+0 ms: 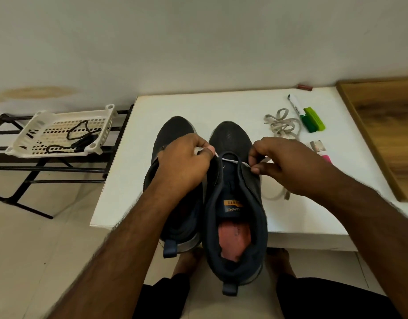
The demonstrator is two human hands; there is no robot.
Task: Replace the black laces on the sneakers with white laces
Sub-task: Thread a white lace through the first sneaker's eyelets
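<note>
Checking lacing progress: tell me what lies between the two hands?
In the head view, a taut white lace spans from left hand to right hand, across the right dark sneaker.

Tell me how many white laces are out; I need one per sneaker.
2. One lace is stretched across the right sneaker, pinched by the left hand and right hand. The spare lace lies bundled on the table by the markers.

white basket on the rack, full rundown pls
The white basket is a shallow, rectangular, plastic-looking tray with a perforated grid floor, slotted walls and round posts at its corners. It sits tilted on a black metal rack left of the white table. Black laces lie loose inside. Neither hand touches it.
</note>
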